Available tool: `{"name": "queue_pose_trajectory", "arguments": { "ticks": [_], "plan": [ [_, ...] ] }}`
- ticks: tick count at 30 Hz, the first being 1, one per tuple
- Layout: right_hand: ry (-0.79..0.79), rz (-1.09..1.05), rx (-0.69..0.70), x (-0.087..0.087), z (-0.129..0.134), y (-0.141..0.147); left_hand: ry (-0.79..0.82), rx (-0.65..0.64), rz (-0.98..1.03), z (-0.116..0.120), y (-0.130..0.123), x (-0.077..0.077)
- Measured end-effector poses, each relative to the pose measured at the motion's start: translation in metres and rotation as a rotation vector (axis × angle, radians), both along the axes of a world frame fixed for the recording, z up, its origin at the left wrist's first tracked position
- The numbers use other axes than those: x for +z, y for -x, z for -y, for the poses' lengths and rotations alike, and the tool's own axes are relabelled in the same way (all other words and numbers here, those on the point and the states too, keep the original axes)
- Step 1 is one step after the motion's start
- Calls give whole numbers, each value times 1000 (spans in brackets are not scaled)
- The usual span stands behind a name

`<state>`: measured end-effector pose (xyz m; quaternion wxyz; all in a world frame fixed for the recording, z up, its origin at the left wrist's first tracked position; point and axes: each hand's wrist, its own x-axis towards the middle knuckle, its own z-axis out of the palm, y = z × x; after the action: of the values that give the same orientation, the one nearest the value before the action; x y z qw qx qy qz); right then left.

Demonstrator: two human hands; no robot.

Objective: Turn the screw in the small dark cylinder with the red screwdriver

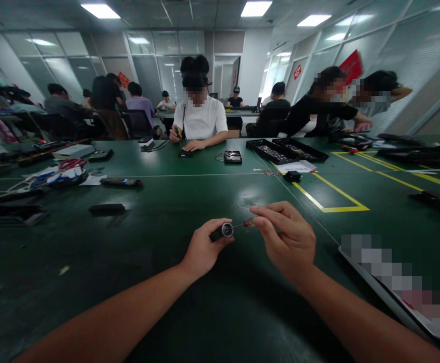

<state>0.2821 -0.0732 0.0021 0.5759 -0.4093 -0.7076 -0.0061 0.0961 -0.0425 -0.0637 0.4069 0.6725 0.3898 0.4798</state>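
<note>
My left hand (205, 248) is closed around a short black cylinder (226, 230) with a silvery ring at the end facing me. It looks like a flashlight body, but its inside is too dark and small to make out. My right hand (291, 234) pinches a small screwdriver (248, 223) by its reddish, see-through handle. The thin shaft runs leftward to the cylinder's right side; whether its tip touches cannot be told. Both hands are held above the green table (159, 297).
A dark pen-like tool (121, 182) and a black block (107, 208) lie on the left, near tangled cables (66, 171). Black parts trays (269, 151) and a small black box (291, 176) sit farther back. A person (201, 118) works opposite. At right lies a flat thing (394, 287), partly blurred.
</note>
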Motion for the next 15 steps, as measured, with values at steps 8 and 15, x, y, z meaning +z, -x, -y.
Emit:
{"name": "queue_pose_trajectory", "arguments": {
  "ticks": [8, 15],
  "plan": [
    [116, 16, -4, -3, -2, 2, -8, 64, -63, 2, 1, 4],
    [344, -101, 93, -13, -13, 5, -132, 100, -270, -2, 8, 9]
  ]
}}
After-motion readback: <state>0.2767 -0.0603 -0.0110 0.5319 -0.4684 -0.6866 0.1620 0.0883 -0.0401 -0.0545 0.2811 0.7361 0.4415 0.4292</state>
